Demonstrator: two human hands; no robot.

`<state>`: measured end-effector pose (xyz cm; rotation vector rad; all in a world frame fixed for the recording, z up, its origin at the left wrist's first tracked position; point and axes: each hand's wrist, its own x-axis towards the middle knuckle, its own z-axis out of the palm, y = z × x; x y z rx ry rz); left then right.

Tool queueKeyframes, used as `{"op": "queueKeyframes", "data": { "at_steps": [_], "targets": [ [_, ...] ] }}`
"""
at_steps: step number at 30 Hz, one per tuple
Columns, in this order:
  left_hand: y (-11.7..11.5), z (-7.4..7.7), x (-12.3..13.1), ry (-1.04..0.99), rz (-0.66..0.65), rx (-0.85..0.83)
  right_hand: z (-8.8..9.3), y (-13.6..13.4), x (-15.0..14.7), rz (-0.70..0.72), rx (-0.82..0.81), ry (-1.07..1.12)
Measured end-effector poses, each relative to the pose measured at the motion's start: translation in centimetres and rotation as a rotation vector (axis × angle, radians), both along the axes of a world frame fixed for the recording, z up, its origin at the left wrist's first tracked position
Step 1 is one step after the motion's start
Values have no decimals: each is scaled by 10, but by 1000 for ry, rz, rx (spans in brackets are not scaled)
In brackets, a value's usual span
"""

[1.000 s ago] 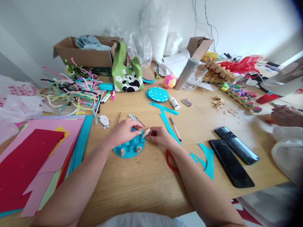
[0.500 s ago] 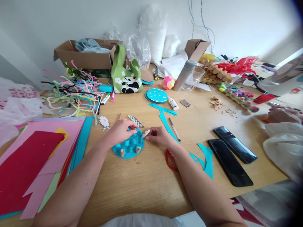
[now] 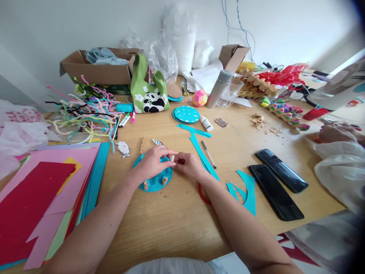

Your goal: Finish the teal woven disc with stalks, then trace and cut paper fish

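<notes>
White piece [image 3: 172,158] sits pinched by left hand [image 3: 155,161] and right hand [image 3: 188,165] fingertips; light, steady pressure near the blue disc [image 3: 154,187] seems best.

wooden table [image 3: 176,224], blue disc [image 3: 155,186], two phones [image 3: 276,193], pen [image 3: 209,154]

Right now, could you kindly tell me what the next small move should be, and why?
Perhaps let the left hand secure the small white piece before the right hand lets go: both hands' fingertips meet around it, near the blue disc.
</notes>
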<state>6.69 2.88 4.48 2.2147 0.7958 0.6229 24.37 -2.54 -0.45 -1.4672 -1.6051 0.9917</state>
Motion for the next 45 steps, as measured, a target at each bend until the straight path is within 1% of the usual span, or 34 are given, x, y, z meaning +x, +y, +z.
{"op": "queueKeyframes", "data": {
  "at_steps": [3, 7, 10, 14, 18, 24, 31, 34, 37, 41, 45],
  "targets": [
    [-1, -2, 2, -61, -29, -6, -2, 0, -2, -4, 26, -115],
    [-2, -5, 4, -79, -21, -3, -2, 0, -5, -8, 62, -259],
    [-2, -4, 4, -54, -16, -30, -1, -2, -7, -11, 79, -322],
    [0, -1, 2, -19, 6, -58, 3, -3, -11, -4, 99, -353],
    [4, -2, -1, 11, 35, -68, 5, -2, -13, 9, 88, -347],
    [8, -3, -5, -1, 46, -74, 4, 0, -13, 9, 78, -351],
    [14, -4, -13, 12, 64, -81, 8, 0, -14, 26, 77, -346],
    [14, -4, -13, 14, 44, -78, 6, 1, -13, 28, 59, -335],
    [12, -1, -10, 23, 10, -62, 3, 1, -10, 31, 45, -267],
    [8, 2, -7, 44, 5, -62, -1, 1, -4, 50, 3, -114],
    [6, 3, -7, 51, -14, -72, -2, 2, 2, 83, -33, -100]
  ]
}}
